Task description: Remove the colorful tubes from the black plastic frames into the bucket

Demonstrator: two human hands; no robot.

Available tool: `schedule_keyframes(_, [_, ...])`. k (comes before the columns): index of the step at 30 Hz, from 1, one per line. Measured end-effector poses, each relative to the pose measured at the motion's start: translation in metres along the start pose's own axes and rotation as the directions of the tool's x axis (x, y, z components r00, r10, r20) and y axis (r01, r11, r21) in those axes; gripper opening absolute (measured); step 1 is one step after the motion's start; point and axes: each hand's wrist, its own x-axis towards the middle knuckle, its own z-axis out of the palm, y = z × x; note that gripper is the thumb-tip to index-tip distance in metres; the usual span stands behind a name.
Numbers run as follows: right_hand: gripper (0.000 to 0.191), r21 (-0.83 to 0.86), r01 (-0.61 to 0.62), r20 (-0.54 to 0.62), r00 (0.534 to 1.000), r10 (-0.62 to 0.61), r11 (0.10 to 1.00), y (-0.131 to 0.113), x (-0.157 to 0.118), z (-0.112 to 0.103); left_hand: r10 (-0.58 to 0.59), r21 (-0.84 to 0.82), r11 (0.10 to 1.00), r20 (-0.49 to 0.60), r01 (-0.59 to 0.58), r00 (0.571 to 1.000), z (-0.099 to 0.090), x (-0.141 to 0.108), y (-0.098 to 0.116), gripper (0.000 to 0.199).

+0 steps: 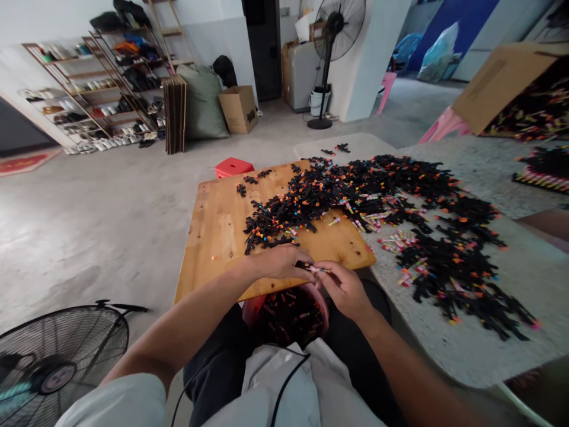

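My left hand [282, 261] is closed on a small black toy gun [304, 265] at the front edge of the wooden table [213, 237]. The fingers of my right hand [347, 290] pinch a thin tube with a colourful print [319, 270], which meets the toy gun between the two hands. How the two parts join is too small to tell. Just beyond my hands lies a heap of black toy guns [311, 190] with orange and blue bits. Below, between my legs, a pink tub [326, 323] holds many more dark pieces.
A stone-like table [444, 344] adjoins at right, with more toy guns [457, 261] and printed tubes [402, 239]. Another person's arm [549, 228] reaches in at the right edge. A tilted cardboard box [498, 83] stands behind. A red stool [234, 166] and a floor fan [57, 362] are leftward.
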Motion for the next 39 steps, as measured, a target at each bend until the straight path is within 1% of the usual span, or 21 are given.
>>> schedule_keyframes(2, [0.016, 0.160, -0.056, -0.104, 0.992, 0.074, 0.985, -0.001, 0.002, 0.000, 0.021, 0.096, 0.995, -0.066, -0.015, 0.998, 0.000, -0.002, 0.003, 0.039])
schedule_keyframes(3, [0.016, 0.275, -0.076, -0.141, 0.983, 0.118, 0.959, -0.001, 0.004, 0.001, 0.033, 0.148, 0.989, -0.098, -0.018, 0.995, 0.001, -0.003, 0.005, 0.040])
schedule_keyframes(4, [0.017, 0.395, -0.094, -0.150, 0.975, 0.165, 0.914, -0.001, 0.006, 0.001, 0.045, 0.197, 0.980, -0.131, -0.018, 0.990, 0.001, -0.004, 0.007, 0.040])
schedule_keyframes(6, [0.021, 0.590, -0.141, -0.105, 0.963, 0.249, 0.795, -0.002, 0.009, 0.003, 0.068, 0.266, 0.964, -0.184, -0.017, 0.981, 0.001, -0.005, 0.010, 0.040])
schedule_keyframes(7, [0.022, 0.646, -0.165, -0.074, 0.958, 0.277, 0.745, -0.002, 0.010, 0.005, 0.078, 0.287, 0.958, -0.202, -0.017, 0.976, 0.002, -0.006, 0.012, 0.040])
schedule_keyframes(9, [0.022, 0.695, -0.195, -0.030, 0.954, 0.299, 0.692, -0.003, 0.010, 0.008, 0.093, 0.312, 0.950, -0.217, -0.021, 0.972, 0.003, -0.007, 0.014, 0.042])
schedule_keyframes(13, [0.020, 0.689, -0.207, -0.006, 0.957, 0.292, 0.695, -0.001, 0.008, 0.013, 0.111, 0.333, 0.942, -0.224, -0.031, 0.968, 0.006, -0.007, 0.020, 0.044])
schedule_keyframes(18, [0.022, 0.692, -0.201, -0.039, 0.949, 0.314, 0.693, 0.000, 0.007, 0.015, 0.129, 0.376, 0.926, -0.211, -0.042, 0.969, 0.008, -0.005, 0.026, 0.048])
schedule_keyframes(21, [0.025, 0.642, -0.185, -0.092, 0.945, 0.315, 0.744, -0.001, 0.006, 0.016, 0.127, 0.413, 0.910, -0.202, -0.033, 0.971, 0.009, -0.003, 0.025, 0.051])
schedule_keyframes(24, [0.027, 0.570, -0.166, -0.146, 0.943, 0.298, 0.805, -0.002, 0.003, 0.017, 0.121, 0.445, 0.895, -0.194, -0.023, 0.973, 0.010, -0.002, 0.022, 0.050])
schedule_keyframes(28, [0.027, 0.440, -0.126, -0.217, 0.946, 0.242, 0.889, 0.002, -0.001, 0.016, 0.130, 0.482, 0.875, -0.169, -0.033, 0.977, 0.009, 0.000, 0.018, 0.047])
schedule_keyframes(30, [0.027, 0.402, -0.106, -0.250, 0.943, 0.220, 0.910, 0.004, -0.001, 0.016, 0.139, 0.494, 0.868, -0.155, -0.046, 0.978, 0.009, 0.001, 0.017, 0.046])
schedule_keyframes(35, [0.029, 0.365, -0.115, -0.237, 0.948, 0.211, 0.924, 0.006, 0.001, 0.015, 0.158, 0.512, 0.857, -0.157, -0.056, 0.975, 0.010, 0.001, 0.016, 0.052])
schedule_keyframes(39, [0.028, 0.269, -0.091, -0.218, 0.964, 0.153, 0.959, 0.000, 0.002, 0.012, 0.181, 0.488, 0.868, -0.141, -0.091, 0.973, 0.009, 0.000, 0.016, 0.055])
